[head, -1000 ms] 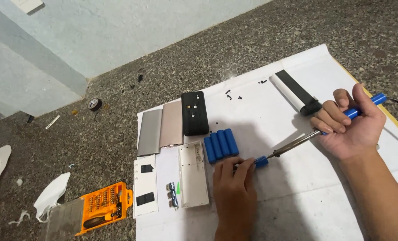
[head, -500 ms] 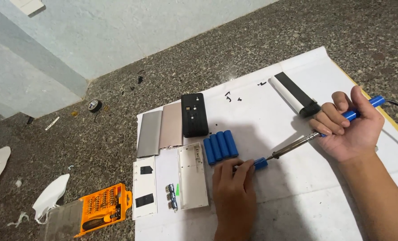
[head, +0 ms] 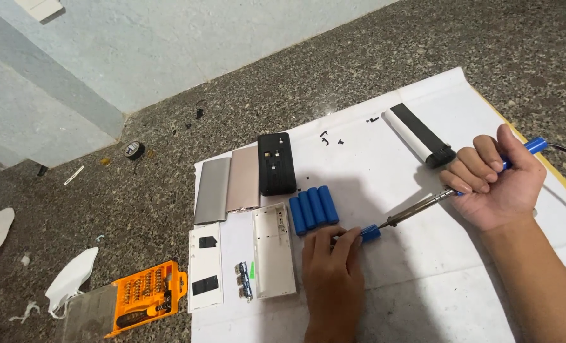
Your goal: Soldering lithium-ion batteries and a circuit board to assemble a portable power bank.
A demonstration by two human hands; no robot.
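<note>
Little has moved: left hand (head: pixel 334 267) pinches the blue cell (head: pixel 369 233) lying left-right; right hand (head: pixel 496 184), fisted on the soldering iron (head: pixel 423 208), touches its right end.

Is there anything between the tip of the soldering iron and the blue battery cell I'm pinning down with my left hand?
Nothing visible. The blue-handled soldering iron in the right hand has its tip right at the end of the single blue cylindrical cell under the left hand; only bare white paper lies around them.
</note>
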